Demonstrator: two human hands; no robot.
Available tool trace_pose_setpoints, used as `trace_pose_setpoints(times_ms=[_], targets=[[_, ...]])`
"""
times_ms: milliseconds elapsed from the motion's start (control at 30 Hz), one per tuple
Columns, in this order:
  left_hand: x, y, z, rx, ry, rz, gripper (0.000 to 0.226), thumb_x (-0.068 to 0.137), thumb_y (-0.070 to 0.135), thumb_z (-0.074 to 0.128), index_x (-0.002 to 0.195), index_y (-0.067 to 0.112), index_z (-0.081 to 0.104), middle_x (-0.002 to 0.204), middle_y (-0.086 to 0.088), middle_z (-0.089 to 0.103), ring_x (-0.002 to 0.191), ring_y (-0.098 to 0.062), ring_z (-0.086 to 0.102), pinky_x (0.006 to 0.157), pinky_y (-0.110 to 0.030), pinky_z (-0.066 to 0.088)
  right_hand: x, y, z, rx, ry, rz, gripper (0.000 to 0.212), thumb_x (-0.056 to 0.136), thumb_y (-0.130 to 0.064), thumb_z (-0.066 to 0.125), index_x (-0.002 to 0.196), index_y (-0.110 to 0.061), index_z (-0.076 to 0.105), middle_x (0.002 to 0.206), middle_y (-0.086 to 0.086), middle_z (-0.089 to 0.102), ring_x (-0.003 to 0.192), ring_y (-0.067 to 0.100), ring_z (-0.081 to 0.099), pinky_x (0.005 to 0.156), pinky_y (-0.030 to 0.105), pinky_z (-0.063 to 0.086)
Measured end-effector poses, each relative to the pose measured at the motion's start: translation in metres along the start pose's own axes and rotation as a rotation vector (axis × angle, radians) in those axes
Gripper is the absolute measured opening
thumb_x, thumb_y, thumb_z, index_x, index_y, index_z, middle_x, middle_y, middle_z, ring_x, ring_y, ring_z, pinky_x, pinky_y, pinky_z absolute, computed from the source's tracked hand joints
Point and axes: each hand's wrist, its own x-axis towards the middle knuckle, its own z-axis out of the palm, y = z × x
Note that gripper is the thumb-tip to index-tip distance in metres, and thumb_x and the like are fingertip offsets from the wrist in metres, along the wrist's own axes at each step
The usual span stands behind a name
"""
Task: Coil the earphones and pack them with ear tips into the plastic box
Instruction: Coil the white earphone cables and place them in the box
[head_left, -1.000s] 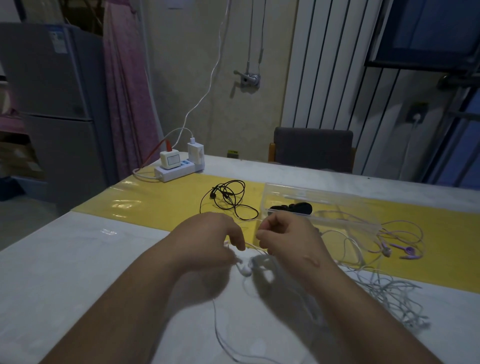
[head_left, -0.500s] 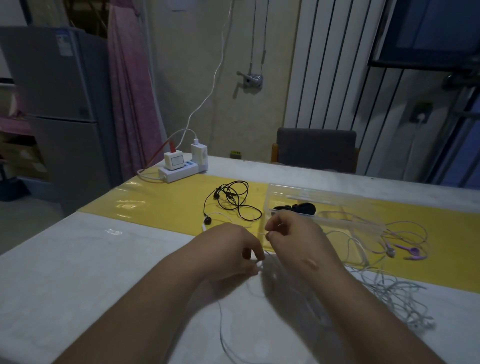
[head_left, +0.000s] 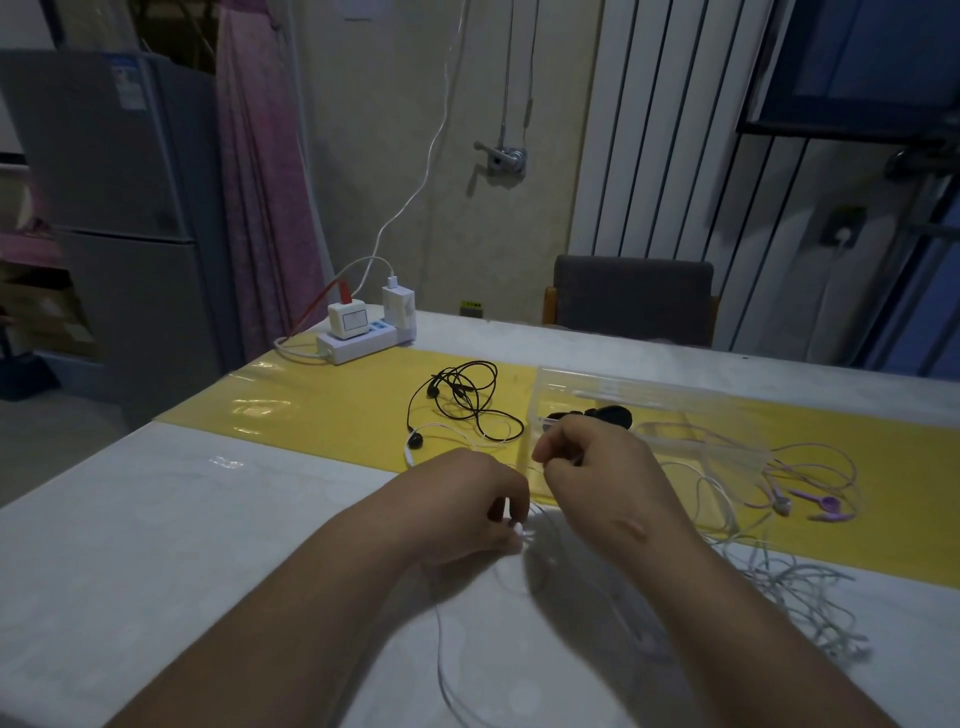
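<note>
My left hand (head_left: 462, 506) pinches the earbud end of white earphones (head_left: 519, 531) just above the table. My right hand (head_left: 597, 467) is closed on a stretch of the same thin white cable, slightly farther back. The cable trails down toward me (head_left: 441, 654). A clear plastic box (head_left: 649, 410) lies behind my right hand, with black ear tips (head_left: 605, 414) inside. Black earphones (head_left: 467, 400) lie loosely coiled on the yellow mat. Purple earphones (head_left: 815, 499) lie at the right, and a tangle of white cables (head_left: 795, 592) sits beside my right forearm.
A white power strip with chargers (head_left: 363, 332) stands at the table's far left corner. A yellow mat (head_left: 322, 410) crosses the white table. A grey chair (head_left: 631, 299) stands behind the table, and a fridge (head_left: 119, 218) is at the left.
Both hands have shifted a little away from me and to the right. The left hand's fingers have closed tighter on the earbud, while the right hand has risen along the cable.
</note>
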Motion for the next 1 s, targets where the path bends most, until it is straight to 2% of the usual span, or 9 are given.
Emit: trace_pose_setpoints(times_ms=[167,267,400,533,633,733,833,933,1000], targets=[[0.001,-0.002,-0.003,-0.061,0.125,-0.029,0.012,0.081,0.029,0.072,0.082,0.027,0.06,0.077,0.01,0.059,0.076,-0.011,0.054,0.066,-0.028,0.044,0.0,0.001,-0.001,0.076,0.052,-0.024,0.025,0.08,-0.007,0.053,0.076,-0.029,0.063,0.073,-0.013,0.061,0.065,0.003,0.053,0.056,0.024,0.038],[-0.002,-0.003,-0.014,-0.525,0.281,-0.119,0.014,0.083,0.017,0.074,0.076,0.02,0.062,0.065,0.007,0.061,0.06,-0.012,0.058,0.06,-0.029,0.05,0.0,0.0,0.0,0.215,0.113,-0.036,0.024,0.082,-0.007,0.053,0.083,-0.028,0.064,0.078,-0.011,0.065,0.07,0.005,0.058,0.062,0.028,0.045],[-0.009,0.0,-0.028,-1.034,0.436,-0.108,0.008,0.085,0.003,0.068,0.083,0.0,0.062,0.069,-0.009,0.06,0.058,-0.018,0.056,0.056,-0.03,0.05,0.0,0.0,0.0,0.31,0.178,-0.036,0.025,0.082,-0.011,0.052,0.087,-0.033,0.061,0.085,-0.007,0.069,0.08,0.012,0.065,0.073,0.038,0.054],[-0.013,0.006,-0.038,-1.443,0.401,-0.061,0.013,0.077,0.011,0.064,0.086,0.002,0.058,0.068,-0.007,0.06,0.055,-0.014,0.053,0.051,-0.022,0.048,-0.001,0.0,0.002,0.304,0.155,-0.05,0.029,0.079,-0.009,0.063,0.093,-0.035,0.059,0.092,-0.011,0.065,0.078,0.01,0.062,0.072,0.033,0.053],[-0.016,0.005,-0.039,-1.474,0.338,-0.041,0.008,0.079,0.01,0.065,0.083,0.005,0.06,0.069,-0.008,0.06,0.055,-0.013,0.054,0.051,-0.021,0.048,-0.005,-0.006,0.002,0.361,0.063,-0.082,0.063,0.075,-0.012,0.074,0.121,-0.044,0.046,0.117,-0.022,0.053,0.083,0.011,0.059,0.074,0.027,0.053],[-0.017,0.003,-0.038,-1.462,0.264,-0.004,0.007,0.08,0.011,0.068,0.079,0.007,0.063,0.072,-0.011,0.059,0.056,-0.014,0.054,0.051,-0.022,0.048,-0.006,-0.009,0.003,0.354,-0.014,-0.128,0.084,0.073,-0.013,0.078,0.137,-0.046,0.035,0.125,-0.031,0.045,0.078,0.009,0.055,0.074,0.028,0.053],[-0.019,0.004,-0.038,-1.453,0.173,-0.009,0.006,0.082,0.008,0.065,0.077,0.008,0.062,0.071,-0.011,0.059,0.055,-0.015,0.053,0.051,-0.022,0.048,-0.007,-0.009,0.003,0.335,-0.037,-0.164,0.086,0.073,-0.013,0.078,0.136,-0.05,0.033,0.126,-0.031,0.046,0.078,0.006,0.055,0.071,0.024,0.051],[-0.018,0.004,-0.037,-1.403,0.146,-0.085,0.006,0.082,0.008,0.066,0.077,0.008,0.063,0.07,-0.01,0.058,0.055,-0.014,0.053,0.05,-0.021,0.047,-0.009,-0.007,0.002,0.298,-0.024,-0.259,0.087,0.071,-0.009,0.076,0.129,-0.059,0.034,0.127,-0.031,0.041,0.086,-0.002,0.051,0.068,0.013,0.045],[-0.018,0.004,-0.038,-1.373,0.139,-0.151,0.006,0.079,0.011,0.066,0.078,0.006,0.062,0.069,-0.009,0.059,0.055,-0.014,0.053,0.049,-0.021,0.047,-0.009,-0.007,0.003,0.196,0.009,-0.352,0.079,0.071,-0.007,0.076,0.125,-0.055,0.043,0.123,-0.028,0.04,0.093,-0.012,0.046,0.073,0.005,0.039]])
